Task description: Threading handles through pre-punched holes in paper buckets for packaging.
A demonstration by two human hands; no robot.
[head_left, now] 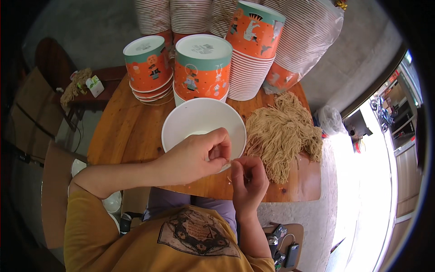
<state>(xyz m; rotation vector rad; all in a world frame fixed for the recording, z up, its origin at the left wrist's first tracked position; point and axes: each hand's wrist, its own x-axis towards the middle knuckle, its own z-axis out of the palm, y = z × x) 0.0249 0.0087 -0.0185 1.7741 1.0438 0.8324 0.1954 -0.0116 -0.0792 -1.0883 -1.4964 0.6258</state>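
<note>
1. Mustard-yellow shirt [149, 240] with a dark printed emblem fills the lower frame, nearest the lens, above a wooden table [131, 131].
2. Both hands meet at the near rim of a white paper bowl [199, 120], which stands open and mostly empty at the table's middle.
3. Left hand [195, 156] has its fingers curled, thumb and forefinger pinched on a thin tan string at the rim.
4. Right hand [247, 179] is loosely closed, its fingertips pinching the same string.
5. Heap of tan strings [283, 133] lies just right of the bowl.
6. Stacks of orange patterned bowls [201, 70] stand upside down behind it.
</note>
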